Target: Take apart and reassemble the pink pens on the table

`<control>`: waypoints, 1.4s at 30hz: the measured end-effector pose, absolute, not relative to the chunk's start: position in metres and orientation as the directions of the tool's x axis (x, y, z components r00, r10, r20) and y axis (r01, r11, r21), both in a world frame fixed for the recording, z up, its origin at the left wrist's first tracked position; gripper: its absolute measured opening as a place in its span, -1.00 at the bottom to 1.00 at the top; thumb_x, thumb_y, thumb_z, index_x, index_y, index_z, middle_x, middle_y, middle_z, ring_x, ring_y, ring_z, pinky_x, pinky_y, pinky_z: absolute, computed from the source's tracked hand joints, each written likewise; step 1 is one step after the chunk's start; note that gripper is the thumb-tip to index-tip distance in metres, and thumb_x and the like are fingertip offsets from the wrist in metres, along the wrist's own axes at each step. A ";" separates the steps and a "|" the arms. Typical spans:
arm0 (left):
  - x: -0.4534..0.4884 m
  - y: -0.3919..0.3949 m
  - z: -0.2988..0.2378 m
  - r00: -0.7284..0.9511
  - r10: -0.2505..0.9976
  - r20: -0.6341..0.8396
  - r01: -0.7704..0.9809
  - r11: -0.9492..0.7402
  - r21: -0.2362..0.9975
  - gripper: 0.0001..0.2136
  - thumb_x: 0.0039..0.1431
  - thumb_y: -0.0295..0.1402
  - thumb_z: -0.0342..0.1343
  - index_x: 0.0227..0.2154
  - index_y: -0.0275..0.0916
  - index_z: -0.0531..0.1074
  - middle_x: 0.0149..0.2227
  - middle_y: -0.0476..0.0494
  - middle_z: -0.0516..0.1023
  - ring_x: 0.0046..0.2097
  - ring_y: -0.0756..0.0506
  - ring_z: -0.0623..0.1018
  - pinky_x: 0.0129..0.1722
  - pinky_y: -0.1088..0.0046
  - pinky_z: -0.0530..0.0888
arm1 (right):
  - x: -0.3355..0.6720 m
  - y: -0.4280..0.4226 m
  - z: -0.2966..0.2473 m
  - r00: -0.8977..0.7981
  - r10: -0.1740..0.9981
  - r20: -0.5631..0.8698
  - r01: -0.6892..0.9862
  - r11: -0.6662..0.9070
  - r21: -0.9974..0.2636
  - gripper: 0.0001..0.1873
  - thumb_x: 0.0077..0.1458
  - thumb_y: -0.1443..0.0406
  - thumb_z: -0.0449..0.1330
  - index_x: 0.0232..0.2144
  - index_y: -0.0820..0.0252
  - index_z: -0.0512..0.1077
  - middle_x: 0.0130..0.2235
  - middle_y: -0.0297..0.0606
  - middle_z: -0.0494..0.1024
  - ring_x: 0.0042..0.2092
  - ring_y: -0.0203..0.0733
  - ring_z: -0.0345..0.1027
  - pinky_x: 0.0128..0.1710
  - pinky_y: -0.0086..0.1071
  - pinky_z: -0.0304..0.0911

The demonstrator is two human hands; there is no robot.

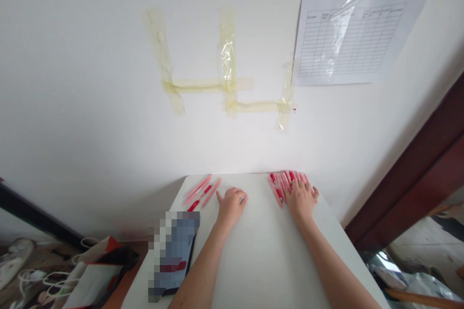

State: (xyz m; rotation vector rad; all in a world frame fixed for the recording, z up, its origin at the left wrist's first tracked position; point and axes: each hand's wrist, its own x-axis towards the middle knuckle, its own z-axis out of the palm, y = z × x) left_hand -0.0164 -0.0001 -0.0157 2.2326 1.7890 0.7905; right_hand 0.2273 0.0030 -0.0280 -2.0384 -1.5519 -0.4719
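pens (280,185) lie in a close-set row partly under the right hand (302,196) as i watch through the head camera, most of them pale pink and a few with red ends, packed together near the far edge of the white table (261,260). i see that hand palm down over them, its fingers bent and a little apart, half open and touching the row; i cannot tell whether any one pen is gripped. several pens stick out beyond its fingertips and more show on its left side. well to its left i have the left hand (232,200), set low over bare tabletop, fingers mostly curled in with the little finger poking out to the left; a pale spot shows by its thumb side, and i cannot tell whether that is a nail or something held. just left of this hand lie a few loose pink pens (198,189), a single pink pen (211,193) nearest to it, and between them a red-ended pen (200,197), all on a slant. nearer to me than those, left of the left forearm, i find a flat dark-edged device (176,256), mostly hidden behind coarse squares. ahead of both hands rises a white wall with yellowish tape (228,58), and above the right hand hangs a printed sheet (344,41)
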 end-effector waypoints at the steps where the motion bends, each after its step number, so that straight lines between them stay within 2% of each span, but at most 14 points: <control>1: -0.017 0.000 -0.016 0.140 0.940 0.312 0.865 -0.270 0.424 -0.85 0.21 -0.37 0.06 -0.31 -0.04 0.54 -0.10 -0.02 0.58 0.07 -0.16 0.43 0.22 -0.35 -0.14 | 0.228 0.003 -0.028 0.279 0.779 0.561 0.959 -0.199 -0.202 -0.74 0.21 0.27 -0.04 -0.31 0.16 0.45 -0.22 -0.06 0.53 -0.03 0.05 0.28 0.12 0.02 -0.16; 4: -0.019 0.001 -0.014 0.115 0.917 0.383 0.911 -0.251 0.327 -0.82 0.22 -0.39 0.04 -0.26 -0.06 0.54 -0.16 -0.06 0.59 0.01 -0.15 0.46 0.26 -0.15 0.02 | 0.228 0.003 -0.028 0.282 0.785 0.551 0.958 -0.196 -0.210 -0.72 0.22 0.26 -0.05 -0.30 0.16 0.46 -0.21 -0.06 0.53 -0.02 0.05 0.27 0.13 0.01 -0.16; 6: -0.022 0.003 -0.011 0.074 0.898 0.434 0.945 -0.202 0.257 -0.78 0.22 -0.41 0.00 -0.21 -0.10 0.54 -0.20 -0.11 0.59 -0.04 -0.15 0.47 0.23 0.01 0.13 | 0.227 0.002 -0.027 0.289 0.781 0.553 0.955 -0.198 -0.219 -0.69 0.23 0.25 -0.07 -0.26 0.17 0.46 -0.20 -0.07 0.53 -0.02 0.04 0.27 0.13 0.00 -0.16; 8: -0.027 0.004 -0.007 0.012 0.881 0.472 0.972 -0.121 0.201 -0.74 0.23 -0.44 -0.03 -0.18 -0.14 0.55 -0.20 -0.16 0.58 -0.05 -0.18 0.47 0.18 0.08 0.20 | 0.227 0.002 -0.027 0.303 0.774 0.556 0.951 -0.207 -0.230 -0.67 0.24 0.24 -0.08 -0.20 0.18 0.46 -0.18 -0.07 0.53 -0.01 0.02 0.27 0.14 0.00 -0.16; 14: -0.038 0.005 -0.005 -0.211 0.840 0.500 0.977 0.198 0.079 -0.66 0.23 -0.49 -0.11 -0.10 -0.22 0.54 -0.15 -0.28 0.54 -0.03 -0.28 0.43 0.11 -0.02 0.20 | 0.228 -0.001 -0.026 0.345 0.754 0.559 0.936 -0.229 -0.268 -0.65 0.24 0.22 -0.06 -0.11 0.18 0.45 -0.14 -0.11 0.54 -0.01 -0.01 0.27 0.15 -0.04 -0.18; 18: -0.037 0.006 -0.009 -0.309 0.833 0.459 0.946 0.318 0.060 -0.63 0.23 -0.52 -0.16 -0.09 -0.24 0.53 -0.10 -0.31 0.51 -0.04 -0.30 0.43 0.07 -0.07 0.21 | 0.229 -0.004 -0.025 0.352 0.749 0.561 0.932 -0.228 -0.282 -0.64 0.24 0.22 -0.08 -0.11 0.16 0.47 -0.12 -0.12 0.55 0.00 -0.01 0.27 0.15 -0.04 -0.19; 24: -0.037 0.007 -0.006 -0.325 0.837 0.441 0.942 0.329 0.069 -0.61 0.28 -0.51 -0.19 -0.05 -0.15 0.51 -0.12 -0.26 0.52 -0.05 -0.25 0.45 0.07 -0.02 0.20 | 0.229 -0.007 -0.025 0.361 0.749 0.555 0.926 -0.220 -0.306 -0.64 0.21 0.22 -0.07 -0.13 0.15 0.47 -0.10 -0.13 0.55 0.01 -0.02 0.26 0.16 -0.07 -0.18; 28: -0.038 0.007 -0.004 -0.351 0.826 0.440 0.935 0.337 0.113 -0.58 0.38 -0.32 -0.28 -0.15 -0.23 0.53 -0.19 -0.28 0.55 -0.10 -0.23 0.48 0.01 0.06 0.24 | 0.231 -0.006 -0.027 0.350 0.750 0.561 0.926 -0.188 -0.327 -0.67 0.19 0.23 -0.06 -0.17 0.14 0.47 -0.12 -0.13 0.56 0.00 -0.02 0.27 0.15 -0.07 -0.16; 31: -0.038 0.007 -0.003 -0.346 0.827 0.443 0.937 0.329 0.116 -0.53 0.39 -0.29 -0.32 -0.22 -0.28 0.55 -0.22 -0.30 0.56 -0.11 -0.23 0.49 0.00 0.05 0.23 | 0.232 -0.006 -0.028 0.335 0.751 0.569 0.928 -0.158 -0.337 -0.68 0.19 0.23 -0.05 -0.19 0.14 0.48 -0.14 -0.13 0.57 -0.02 -0.01 0.28 0.15 -0.05 -0.16; 37: -0.040 0.005 -0.004 -0.329 0.866 0.375 0.944 0.314 0.103 -0.71 0.26 -0.44 -0.11 -0.24 -0.26 0.55 -0.22 -0.28 0.56 -0.08 -0.23 0.48 0.03 -0.01 0.20 | 0.231 -0.009 -0.025 0.315 0.751 0.580 0.929 -0.119 -0.349 -0.67 0.20 0.21 -0.07 -0.25 0.11 0.49 -0.18 -0.16 0.58 -0.04 -0.01 0.27 0.15 0.00 -0.17; 42: -0.036 0.002 -0.005 -0.236 0.894 0.382 0.970 0.191 0.152 -0.75 0.26 -0.41 -0.07 -0.25 -0.20 0.54 -0.20 -0.22 0.53 -0.06 -0.23 0.46 0.09 -0.08 0.13 | 0.229 -0.010 -0.025 0.250 0.767 0.591 0.926 -0.012 -0.376 -0.68 0.20 0.21 -0.03 -0.18 0.11 0.50 -0.18 -0.17 0.57 -0.04 -0.02 0.27 0.10 -0.04 -0.04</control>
